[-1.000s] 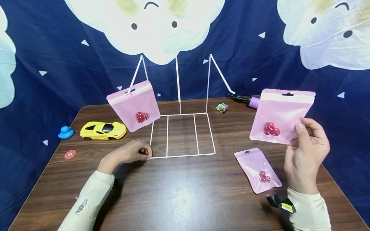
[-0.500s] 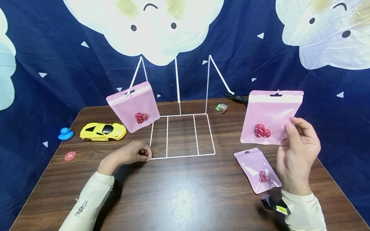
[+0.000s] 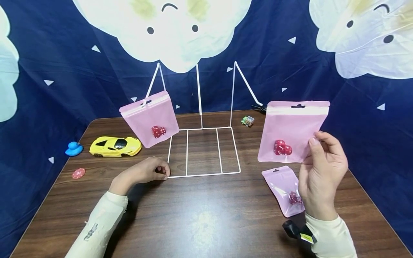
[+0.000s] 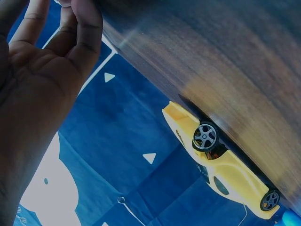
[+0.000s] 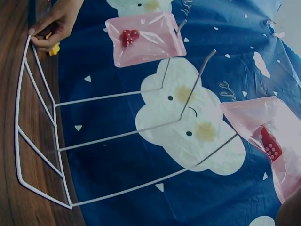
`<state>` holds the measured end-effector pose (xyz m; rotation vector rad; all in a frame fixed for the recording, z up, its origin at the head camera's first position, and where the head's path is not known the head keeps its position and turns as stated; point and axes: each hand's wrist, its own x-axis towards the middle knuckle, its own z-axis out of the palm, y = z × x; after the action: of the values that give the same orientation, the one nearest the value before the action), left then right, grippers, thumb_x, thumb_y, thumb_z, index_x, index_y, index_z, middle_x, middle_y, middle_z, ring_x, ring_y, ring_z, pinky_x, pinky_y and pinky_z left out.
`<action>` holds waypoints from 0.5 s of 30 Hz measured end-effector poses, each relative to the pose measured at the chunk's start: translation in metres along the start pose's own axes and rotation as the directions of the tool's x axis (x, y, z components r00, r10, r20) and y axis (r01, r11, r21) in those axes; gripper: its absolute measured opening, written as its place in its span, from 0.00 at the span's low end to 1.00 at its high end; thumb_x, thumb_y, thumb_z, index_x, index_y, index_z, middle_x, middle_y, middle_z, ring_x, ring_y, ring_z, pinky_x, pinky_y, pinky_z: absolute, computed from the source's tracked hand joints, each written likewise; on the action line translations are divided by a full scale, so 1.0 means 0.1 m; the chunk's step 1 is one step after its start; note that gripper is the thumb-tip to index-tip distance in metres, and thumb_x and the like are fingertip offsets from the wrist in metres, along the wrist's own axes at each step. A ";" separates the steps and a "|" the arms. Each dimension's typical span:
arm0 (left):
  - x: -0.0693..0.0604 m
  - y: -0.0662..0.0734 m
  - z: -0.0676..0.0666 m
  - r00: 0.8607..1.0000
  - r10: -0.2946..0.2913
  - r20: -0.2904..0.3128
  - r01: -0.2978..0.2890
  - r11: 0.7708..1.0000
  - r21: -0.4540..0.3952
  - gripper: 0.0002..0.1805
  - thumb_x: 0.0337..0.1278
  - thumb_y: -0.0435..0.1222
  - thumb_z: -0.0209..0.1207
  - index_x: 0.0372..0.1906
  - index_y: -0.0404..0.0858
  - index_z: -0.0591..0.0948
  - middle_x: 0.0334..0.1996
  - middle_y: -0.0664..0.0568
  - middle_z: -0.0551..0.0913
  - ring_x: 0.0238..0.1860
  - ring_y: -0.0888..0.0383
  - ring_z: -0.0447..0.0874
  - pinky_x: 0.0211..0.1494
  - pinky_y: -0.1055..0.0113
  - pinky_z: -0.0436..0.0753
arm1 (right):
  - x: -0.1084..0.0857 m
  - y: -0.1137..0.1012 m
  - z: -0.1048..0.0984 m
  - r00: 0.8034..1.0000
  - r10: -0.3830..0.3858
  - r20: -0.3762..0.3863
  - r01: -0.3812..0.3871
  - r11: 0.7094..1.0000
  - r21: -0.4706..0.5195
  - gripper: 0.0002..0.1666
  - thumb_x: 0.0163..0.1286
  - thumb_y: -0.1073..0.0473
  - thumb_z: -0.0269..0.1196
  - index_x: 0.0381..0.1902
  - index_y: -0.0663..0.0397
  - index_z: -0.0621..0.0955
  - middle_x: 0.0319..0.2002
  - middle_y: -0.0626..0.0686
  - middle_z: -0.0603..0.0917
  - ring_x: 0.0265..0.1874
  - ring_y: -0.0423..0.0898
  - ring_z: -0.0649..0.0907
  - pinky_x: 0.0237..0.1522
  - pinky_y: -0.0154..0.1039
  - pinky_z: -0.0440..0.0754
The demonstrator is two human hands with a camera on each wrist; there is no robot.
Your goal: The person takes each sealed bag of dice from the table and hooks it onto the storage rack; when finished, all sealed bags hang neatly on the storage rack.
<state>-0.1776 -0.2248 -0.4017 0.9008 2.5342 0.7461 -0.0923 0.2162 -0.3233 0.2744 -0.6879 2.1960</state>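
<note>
My left hand (image 3: 143,172) pinches the front left corner of a white wire rack (image 3: 204,175) on the table. One pink zip bag (image 3: 148,118) with red dice hangs by its slot from the rack's left hook. My right hand (image 3: 324,168) pinches the lower right edge of a second pink zip bag (image 3: 288,125), held upright in the air with red dice at its bottom. In the head view, this bag is just right of the right hook's tip (image 3: 260,104). A third pink zip bag (image 3: 280,186) lies below it, partly covered by my right wrist.
At the left are a yellow toy car (image 3: 115,146), a blue rubber duck (image 3: 74,148) and a red poker chip (image 3: 79,173). A small toy truck (image 3: 247,121) stands behind the rack's right side. A dark blue cloth (image 3: 106,82) hangs behind the table.
My right hand has carried its zip bag leftward, closer to the right hook. The bag now covers the purple object behind it. The left hand stays on the rack corner.
</note>
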 end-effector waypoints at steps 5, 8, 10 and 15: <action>-0.01 -0.01 0.00 1.000 0.012 -0.006 -0.012 1.000 0.004 0.08 0.62 0.27 0.73 0.34 0.43 0.88 0.30 0.61 0.79 0.34 0.63 0.75 0.41 0.65 0.78 | -0.04 0.03 0.03 0.999 0.033 0.027 -0.033 0.999 -0.004 0.11 0.67 0.90 0.59 0.47 0.91 0.77 0.38 0.66 0.81 0.33 0.50 0.84 0.33 0.33 0.86; 0.00 -0.01 0.00 1.000 0.006 -0.005 -0.006 1.000 0.007 0.08 0.62 0.27 0.73 0.34 0.43 0.88 0.30 0.61 0.79 0.35 0.63 0.75 0.42 0.65 0.78 | -0.07 0.05 0.04 0.998 0.049 0.039 -0.049 0.999 -0.011 0.11 0.67 0.90 0.59 0.47 0.90 0.78 0.39 0.65 0.81 0.34 0.50 0.84 0.34 0.33 0.86; 0.00 -0.01 0.00 1.000 -0.002 -0.004 0.002 1.000 0.008 0.08 0.62 0.27 0.73 0.34 0.44 0.88 0.30 0.61 0.79 0.35 0.62 0.75 0.42 0.64 0.78 | -0.09 0.06 0.05 0.997 0.056 0.047 -0.055 0.998 -0.016 0.11 0.67 0.89 0.59 0.47 0.90 0.78 0.40 0.65 0.81 0.35 0.49 0.84 0.35 0.34 0.86; 0.00 -0.02 0.00 1.000 -0.009 -0.003 0.009 1.000 0.007 0.08 0.63 0.27 0.73 0.34 0.44 0.88 0.30 0.61 0.79 0.36 0.62 0.75 0.43 0.64 0.78 | -0.12 0.09 0.09 0.996 0.068 0.065 -0.065 0.997 -0.038 0.10 0.67 0.89 0.60 0.47 0.89 0.79 0.39 0.65 0.82 0.36 0.50 0.85 0.39 0.35 0.87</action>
<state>-0.1783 -0.2257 -0.4030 0.8911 2.5428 0.7375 -0.0914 0.1989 -0.3243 0.3113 -0.7831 2.2434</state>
